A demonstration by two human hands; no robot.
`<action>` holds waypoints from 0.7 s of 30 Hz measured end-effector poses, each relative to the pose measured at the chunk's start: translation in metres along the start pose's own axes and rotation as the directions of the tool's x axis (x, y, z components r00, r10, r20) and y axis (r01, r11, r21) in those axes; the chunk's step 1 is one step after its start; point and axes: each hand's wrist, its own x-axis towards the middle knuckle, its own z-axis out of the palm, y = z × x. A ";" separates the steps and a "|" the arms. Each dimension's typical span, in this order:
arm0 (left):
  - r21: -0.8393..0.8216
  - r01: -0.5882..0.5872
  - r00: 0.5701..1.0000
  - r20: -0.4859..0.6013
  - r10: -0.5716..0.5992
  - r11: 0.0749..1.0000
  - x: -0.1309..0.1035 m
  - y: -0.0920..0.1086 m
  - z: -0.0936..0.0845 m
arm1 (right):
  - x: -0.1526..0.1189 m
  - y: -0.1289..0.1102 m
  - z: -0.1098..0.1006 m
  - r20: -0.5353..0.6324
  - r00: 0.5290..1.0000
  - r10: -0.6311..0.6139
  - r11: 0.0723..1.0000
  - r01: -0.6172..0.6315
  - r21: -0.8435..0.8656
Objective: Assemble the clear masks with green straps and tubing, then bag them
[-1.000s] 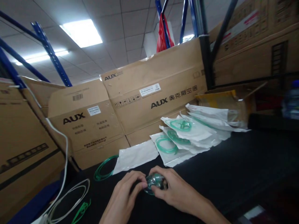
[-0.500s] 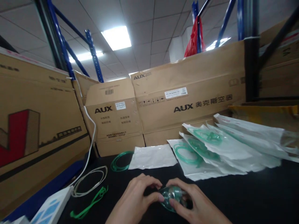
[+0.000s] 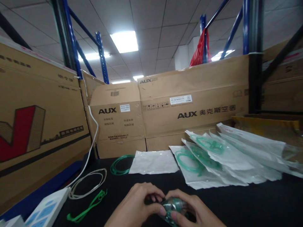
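Note:
A see-through green face mask is held between my two hands, low in the middle of the view. My right hand wraps round its right side, with the thumb on the near face. On the left side, my left hand pinches the mask's edge, its fingers curled and thumb pressed on it. Fingers cover parts of the mask. Beyond the hands lies a white pouch, and a coil of green tubing is partly tucked at its left end.
Several clear-fronted pouches with green tubing overlap at the right. Left are a green strap, a pale coiled cord and a white-and-blue box. Cardboard sheets wall the black table's back; another carton stands left.
The camera view has tilted and shifted slightly. Both hands still hold the mask, which has turned a little and sits slightly lower in view.

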 end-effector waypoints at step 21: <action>-0.410 -0.023 0.979 -0.196 -0.063 0.912 0.030 -0.014 0.043 | 0.004 0.004 -0.006 -0.296 0.950 -0.100 0.972 0.157 0.174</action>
